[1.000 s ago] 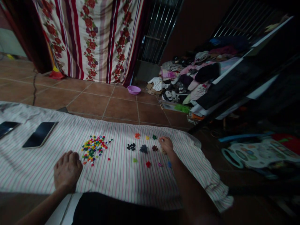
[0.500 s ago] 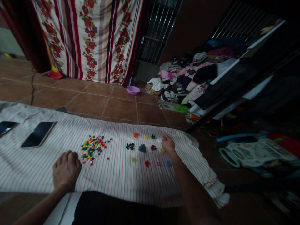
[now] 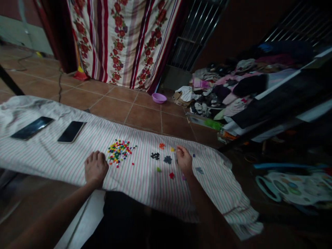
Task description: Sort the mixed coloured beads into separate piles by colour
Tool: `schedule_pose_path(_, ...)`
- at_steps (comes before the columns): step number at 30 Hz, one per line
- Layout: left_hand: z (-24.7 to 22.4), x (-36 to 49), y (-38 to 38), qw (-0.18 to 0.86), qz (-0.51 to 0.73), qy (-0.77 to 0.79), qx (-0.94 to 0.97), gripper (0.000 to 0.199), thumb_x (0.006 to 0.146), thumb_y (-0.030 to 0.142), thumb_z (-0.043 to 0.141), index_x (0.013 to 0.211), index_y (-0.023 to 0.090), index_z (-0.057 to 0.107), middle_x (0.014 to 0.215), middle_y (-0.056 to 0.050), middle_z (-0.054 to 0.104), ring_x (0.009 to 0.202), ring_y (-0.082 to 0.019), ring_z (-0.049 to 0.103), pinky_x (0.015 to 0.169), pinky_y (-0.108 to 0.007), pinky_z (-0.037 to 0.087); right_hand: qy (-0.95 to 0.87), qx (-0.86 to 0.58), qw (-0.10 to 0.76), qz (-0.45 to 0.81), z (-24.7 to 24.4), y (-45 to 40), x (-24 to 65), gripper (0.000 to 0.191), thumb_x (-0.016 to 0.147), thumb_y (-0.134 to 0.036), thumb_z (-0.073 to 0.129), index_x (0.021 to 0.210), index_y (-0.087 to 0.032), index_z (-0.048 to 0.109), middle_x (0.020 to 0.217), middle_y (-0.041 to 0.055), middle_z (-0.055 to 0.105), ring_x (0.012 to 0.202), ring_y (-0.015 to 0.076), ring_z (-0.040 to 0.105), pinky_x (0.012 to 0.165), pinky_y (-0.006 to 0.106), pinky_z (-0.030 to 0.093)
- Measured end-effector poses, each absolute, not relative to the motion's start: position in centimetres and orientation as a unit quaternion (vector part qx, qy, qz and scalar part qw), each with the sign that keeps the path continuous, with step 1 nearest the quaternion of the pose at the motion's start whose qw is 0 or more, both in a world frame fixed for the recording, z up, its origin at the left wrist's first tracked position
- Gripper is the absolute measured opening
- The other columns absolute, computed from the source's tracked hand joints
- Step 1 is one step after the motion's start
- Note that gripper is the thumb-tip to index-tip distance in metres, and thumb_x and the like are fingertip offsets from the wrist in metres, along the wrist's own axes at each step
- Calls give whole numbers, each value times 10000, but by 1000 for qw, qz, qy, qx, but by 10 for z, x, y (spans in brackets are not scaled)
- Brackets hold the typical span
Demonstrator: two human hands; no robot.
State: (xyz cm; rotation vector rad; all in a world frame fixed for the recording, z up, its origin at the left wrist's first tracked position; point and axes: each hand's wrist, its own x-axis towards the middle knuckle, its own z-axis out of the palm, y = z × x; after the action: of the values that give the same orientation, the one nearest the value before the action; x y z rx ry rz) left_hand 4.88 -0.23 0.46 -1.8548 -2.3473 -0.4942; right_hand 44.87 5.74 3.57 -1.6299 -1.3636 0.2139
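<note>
My right hand (image 3: 184,159) is over the sorted groups of small coloured pieces, its thumb and fingertips pinched together beside the yellow pieces (image 3: 172,149). Whatever lies between the fingertips is too small to make out. Around it are orange pieces (image 3: 162,146), black pieces (image 3: 155,156), dark grey pieces (image 3: 167,159), lime green pieces (image 3: 158,169), red pieces (image 3: 171,175) and blue pieces (image 3: 199,170). The hand and forearm hide other groups. My left hand (image 3: 96,168) rests palm down on the striped cloth, fingers loosely bent, left of a mixed pile of coloured pieces (image 3: 119,151).
Two phones (image 3: 72,131) lie on the striped cloth (image 3: 140,193) at the left. Beyond its far edge, a purple basin (image 3: 159,98) stands on the tiled floor near a floral curtain (image 3: 121,41). Clothes (image 3: 223,86) are heaped at the right.
The view has turned left, bringing the second phone fully into sight. My right hand has moved left across the groups, from the white pieces towards the yellow ones. My left hand stays resting on the cloth.
</note>
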Motion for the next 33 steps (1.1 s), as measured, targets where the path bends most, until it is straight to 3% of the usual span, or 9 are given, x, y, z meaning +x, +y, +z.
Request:
schedule_pose_path(4, 0, 47, -2, 61, -186, -770, -608, 270, 912, 234, 382, 1026, 153, 613, 1248, -133, 600, 1211, -302, 477, 968, -428, 356, -638, -582, 465, 194, 33, 39, 359, 317, 824, -343, 474, 991, -189, 694, 970, 91, 712, 794, 182, 677, 738, 311, 554)
schedule_pose_path(11, -4, 46, -1, 60, -211, -764, -607, 266, 909, 220, 395, 1029, 150, 621, 1265, -147, 602, 1237, -317, 466, 986, -454, 356, -744, -505, 352, 260, 6, 3, 246, 273, 887, -252, 468, 1009, -175, 700, 951, 83, 677, 814, 162, 643, 763, 275, 535)
schedule_pose_path(20, -8, 45, 0, 77, -219, -758, -609, 280, 920, 219, 368, 1013, 144, 622, 1263, -153, 610, 1227, -327, 486, 985, -461, 375, -744, -543, 313, 230, -5, -5, 206, 281, 907, -202, 466, 1090, -239, 676, 994, 52, 658, 888, 162, 638, 825, 268, 516)
schedule_pose_path(33, -8, 45, 0, 68, -229, -757, -608, 267, 901, 205, 389, 1014, 135, 621, 1263, -158, 609, 1240, -346, 482, 1008, -474, 367, -735, -606, 250, 175, -4, 0, 184, 172, 869, -169, 535, 965, -225, 667, 941, 30, 631, 823, 151, 608, 799, 254, 467)
